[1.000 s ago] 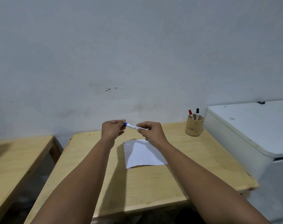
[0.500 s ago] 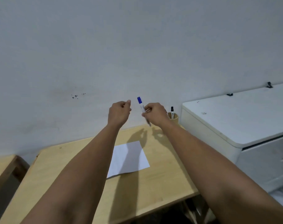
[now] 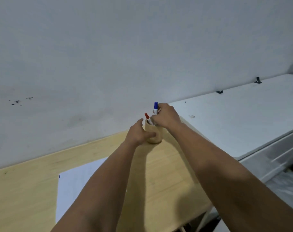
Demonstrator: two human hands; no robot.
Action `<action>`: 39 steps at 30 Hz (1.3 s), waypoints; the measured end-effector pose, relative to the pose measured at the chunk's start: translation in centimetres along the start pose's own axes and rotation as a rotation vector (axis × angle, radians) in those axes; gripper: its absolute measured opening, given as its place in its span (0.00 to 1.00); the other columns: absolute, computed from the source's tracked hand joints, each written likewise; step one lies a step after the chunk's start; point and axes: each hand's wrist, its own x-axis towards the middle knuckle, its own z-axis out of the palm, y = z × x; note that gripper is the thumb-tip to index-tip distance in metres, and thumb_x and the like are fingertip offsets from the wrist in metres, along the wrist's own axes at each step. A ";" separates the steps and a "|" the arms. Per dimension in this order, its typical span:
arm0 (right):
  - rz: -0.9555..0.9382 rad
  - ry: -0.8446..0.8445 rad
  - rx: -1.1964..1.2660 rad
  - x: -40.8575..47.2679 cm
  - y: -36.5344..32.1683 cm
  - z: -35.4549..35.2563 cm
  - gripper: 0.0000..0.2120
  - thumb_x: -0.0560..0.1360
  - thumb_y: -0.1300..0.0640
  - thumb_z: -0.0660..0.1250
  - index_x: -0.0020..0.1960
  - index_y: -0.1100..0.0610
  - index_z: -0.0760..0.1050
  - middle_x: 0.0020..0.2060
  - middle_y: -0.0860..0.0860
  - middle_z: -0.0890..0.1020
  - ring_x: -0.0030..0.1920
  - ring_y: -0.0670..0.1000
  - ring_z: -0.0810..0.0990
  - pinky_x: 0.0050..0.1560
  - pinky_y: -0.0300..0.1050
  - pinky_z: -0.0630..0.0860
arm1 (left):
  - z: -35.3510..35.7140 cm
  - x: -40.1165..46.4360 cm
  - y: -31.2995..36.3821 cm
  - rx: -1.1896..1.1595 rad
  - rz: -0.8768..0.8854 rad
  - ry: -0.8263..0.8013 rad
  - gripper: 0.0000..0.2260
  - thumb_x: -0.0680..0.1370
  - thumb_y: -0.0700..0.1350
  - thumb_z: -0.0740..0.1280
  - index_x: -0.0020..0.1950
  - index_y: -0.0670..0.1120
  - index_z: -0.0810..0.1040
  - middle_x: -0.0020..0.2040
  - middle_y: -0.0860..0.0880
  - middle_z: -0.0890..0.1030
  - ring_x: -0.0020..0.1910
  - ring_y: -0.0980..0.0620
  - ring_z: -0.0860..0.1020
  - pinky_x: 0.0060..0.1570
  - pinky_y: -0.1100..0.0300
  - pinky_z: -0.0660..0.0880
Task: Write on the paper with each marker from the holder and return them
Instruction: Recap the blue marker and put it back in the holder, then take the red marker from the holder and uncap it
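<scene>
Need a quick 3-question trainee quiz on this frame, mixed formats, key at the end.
1. True or false: the left hand is steadying the wooden holder.
2. Which marker does the right hand grip? A) red-capped B) blue-capped C) green-capped
3. Fill in: the paper lies flat on the ____ table.

Key: 1 true, its thumb rests against the holder. 2 B, the blue-capped marker is over the holder; the red-capped marker already stands inside. 3 wooden.

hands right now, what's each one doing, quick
Left hand: open, steadying the wooden holder.
Right hand: closed on the blue marker, over the holder.
</scene>
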 end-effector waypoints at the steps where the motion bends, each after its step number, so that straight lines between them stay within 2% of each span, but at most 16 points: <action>1: 0.010 -0.016 -0.009 0.2 0.2 0.2 0.04 0.71 0.58 0.72 0.42 0.51 0.77 0.44 0.49 0.86 0.43 0.53 0.82 0.43 0.46 0.77 | 0.7 0.3 -0.1 -0.036 0.004 0.001 0.43 0.71 0.53 0.79 0.80 0.47 0.63 0.73 0.47 0.75 0.72 0.46 0.74 0.64 0.54 0.72; 3: 0.018 -0.037 -0.021 0.7 0.4 0.7 0.03 0.71 0.56 0.72 0.44 0.50 0.80 0.45 0.47 0.86 0.46 0.53 0.84 0.48 0.47 0.81 | 1.9 0.8 -0.4 -0.096 0.026 0.025 0.37 0.68 0.53 0.81 0.74 0.49 0.70 0.62 0.51 0.80 0.63 0.48 0.79 0.60 0.51 0.77; 5: 0.013 -0.058 -0.075 1.2 0.4 1.2 0.09 0.71 0.53 0.73 0.50 0.48 0.83 0.47 0.47 0.86 0.50 0.54 0.84 0.56 0.51 0.80 | 2.6 1.1 -0.8 -0.126 0.026 0.056 0.33 0.68 0.54 0.80 0.69 0.50 0.71 0.57 0.54 0.81 0.57 0.50 0.81 0.57 0.47 0.79; 7: 0.000 -0.081 -0.162 1.7 0.3 1.8 0.10 0.72 0.50 0.72 0.52 0.48 0.84 0.48 0.46 0.86 0.51 0.53 0.82 0.58 0.52 0.72 | 3.0 1.2 -1.2 -0.121 0.021 0.097 0.32 0.69 0.55 0.79 0.69 0.52 0.71 0.57 0.54 0.82 0.54 0.51 0.82 0.55 0.47 0.80; 9: -0.014 -0.087 -0.223 2.0 0.2 2.5 0.08 0.75 0.48 0.70 0.50 0.49 0.85 0.46 0.47 0.87 0.51 0.54 0.82 0.55 0.53 0.66 | 3.1 1.1 -1.4 -0.101 0.029 0.128 0.31 0.68 0.57 0.78 0.69 0.55 0.72 0.55 0.56 0.82 0.52 0.52 0.82 0.53 0.46 0.81; 14: -0.030 -0.027 -0.201 2.1 0.4 3.1 0.10 0.79 0.47 0.68 0.47 0.51 0.86 0.46 0.47 0.86 0.52 0.54 0.83 0.56 0.54 0.67 | 3.1 0.9 -1.2 -0.063 0.030 0.150 0.32 0.67 0.61 0.74 0.70 0.55 0.71 0.55 0.56 0.83 0.53 0.51 0.83 0.51 0.45 0.82; 16: -0.045 0.046 -0.139 1.9 0.2 2.7 0.11 0.80 0.47 0.69 0.48 0.52 0.86 0.47 0.47 0.85 0.52 0.54 0.83 0.55 0.52 0.67 | 3.1 0.8 -1.0 -0.048 0.033 0.146 0.33 0.68 0.60 0.75 0.70 0.55 0.71 0.57 0.55 0.83 0.54 0.50 0.83 0.51 0.45 0.82; 20: -0.045 0.214 0.179 2.0 -1.4 -0.2 0.11 0.79 0.45 0.70 0.45 0.51 0.84 0.41 0.46 0.87 0.48 0.53 0.85 0.56 0.52 0.78 | 2.2 0.0 -0.3 -0.014 0.041 0.116 0.34 0.69 0.58 0.76 0.73 0.56 0.70 0.63 0.54 0.82 0.61 0.49 0.81 0.57 0.46 0.80; 22: -0.066 0.283 0.354 2.1 -2.7 -2.1 0.09 0.78 0.48 0.73 0.43 0.52 0.82 0.36 0.44 0.85 0.41 0.49 0.85 0.49 0.47 0.80 | 1.0 -0.5 0.2 0.022 0.027 0.115 0.38 0.71 0.57 0.74 0.79 0.54 0.66 0.70 0.52 0.79 0.67 0.48 0.78 0.62 0.46 0.78; 25: -0.134 0.325 0.460 1.6 -5.0 -4.2 0.09 0.80 0.50 0.73 0.47 0.55 0.81 0.36 0.47 0.85 0.38 0.45 0.83 0.42 0.40 0.77 | -1.5 -1.4 0.7 0.047 0.030 0.163 0.31 0.75 0.56 0.71 0.77 0.53 0.69 0.71 0.49 0.79 0.66 0.48 0.79 0.64 0.46 0.76; 28: -0.203 0.226 0.587 0.6 -7.3 -4.5 0.08 0.82 0.50 0.71 0.51 0.55 0.82 0.38 0.50 0.86 0.36 0.50 0.87 0.44 0.46 0.83 | -5.0 -2.9 1.3 0.033 0.045 0.259 0.22 0.79 0.55 0.67 0.72 0.51 0.76 0.67 0.50 0.82 0.64 0.49 0.80 0.64 0.48 0.76; 31: -0.202 0.034 0.697 -1.3 -9.2 -3.0 0.11 0.83 0.48 0.71 0.54 0.56 0.84 0.37 0.52 0.82 0.27 0.48 0.78 0.34 0.45 0.78 | -9.0 -4.8 1.3 -0.049 0.065 0.375 0.18 0.83 0.55 0.61 0.65 0.47 0.81 0.58 0.49 0.85 0.59 0.47 0.81 0.57 0.52 0.76; 33: -0.191 -0.117 0.708 -2.8 -10.5 -1.3 0.12 0.84 0.51 0.70 0.60 0.58 0.85 0.39 0.54 0.81 0.28 0.49 0.74 0.34 0.43 0.74 | -11.8 -6.4 0.7 -0.157 0.053 0.454 0.23 0.82 0.60 0.57 0.55 0.44 0.82 0.50 0.49 0.85 0.52 0.45 0.83 0.56 0.47 0.79; 35: -0.189 -0.279 0.679 -4.5 -11.9 0.3 0.12 0.84 0.57 0.69 0.64 0.60 0.84 0.43 0.54 0.81 0.33 0.49 0.75 0.36 0.42 0.74 | -14.3 -8.1 -0.5 -0.260 0.023 0.519 0.29 0.80 0.67 0.54 0.48 0.44 0.82 0.44 0.48 0.85 0.47 0.45 0.84 0.53 0.42 0.81; 39: -0.244 -0.497 0.590 -8.2 -14.9 3.7 0.09 0.79 0.58 0.76 0.57 0.59 0.88 0.45 0.52 0.85 0.40 0.49 0.82 0.40 0.42 0.74 | -18.5 -11.9 -3.7 -0.275 -0.029 0.580 0.33 0.77 0.73 0.53 0.37 0.46 0.80 0.35 0.48 0.83 0.39 0.43 0.83 0.46 0.44 0.81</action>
